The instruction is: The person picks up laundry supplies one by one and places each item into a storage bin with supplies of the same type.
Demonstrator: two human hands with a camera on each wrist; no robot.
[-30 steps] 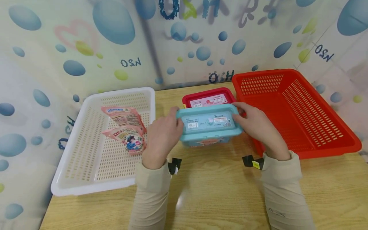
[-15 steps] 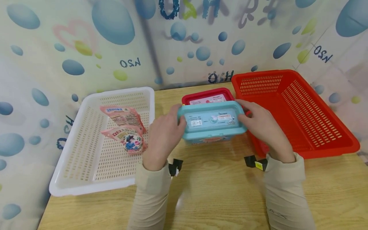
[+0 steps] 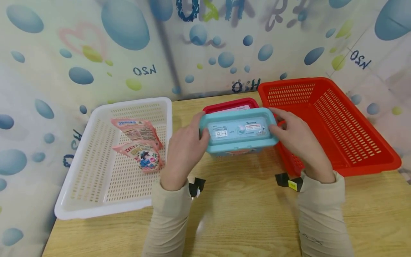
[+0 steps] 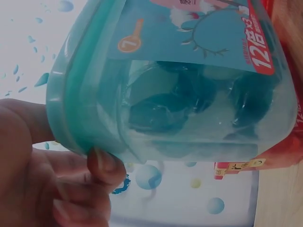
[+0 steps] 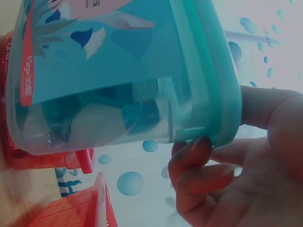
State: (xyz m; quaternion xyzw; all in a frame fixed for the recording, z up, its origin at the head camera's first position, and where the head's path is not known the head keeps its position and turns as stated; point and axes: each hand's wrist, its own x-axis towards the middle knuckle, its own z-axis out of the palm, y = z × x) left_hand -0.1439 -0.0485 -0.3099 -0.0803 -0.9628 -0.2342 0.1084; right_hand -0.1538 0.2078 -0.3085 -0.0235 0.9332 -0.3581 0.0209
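A clear plastic tub with a turquoise lid is held between both hands, lid up. My left hand grips the lid's left end, its thumb on top and curled fingers under the rim in the left wrist view. At the other end, my right hand pinches the lid's edge the same way. Blue and white pieces show through the tub's wall in the left wrist view. Behind it stands a second tub with a red lid, partly hidden by the turquoise one.
On the left is a white basket with two pink pouches in it. A red basket stands at the right, close to my right hand. All rest on a wood-grain table against a wall printed with bubbles.
Both hands have shifted the turquoise-lidded tub slightly to the right and away from me. It covers more of the red-lidded tub than before. The baskets and pouches have stayed put.
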